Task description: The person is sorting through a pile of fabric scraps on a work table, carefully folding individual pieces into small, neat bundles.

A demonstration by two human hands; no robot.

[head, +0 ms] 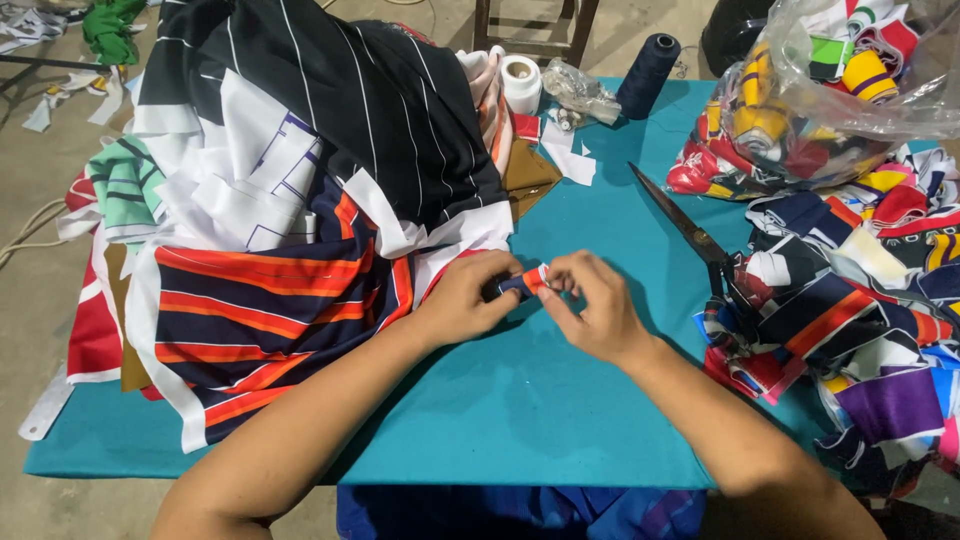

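two hands, left hand (462,298) and right hand (592,308) (fingers clamped), pinch one rolled fabric strip (524,283).

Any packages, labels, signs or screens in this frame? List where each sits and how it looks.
Clear plastic bag: table's far right corner, bulging, crinkled, stuffed with rolled fabric pieces in yellow, red, green and white.
Small clear plastic bag: far edge of the teal table, between the white tape roll and dark thread cone, crumpled.
No labels, signs or screens visible.
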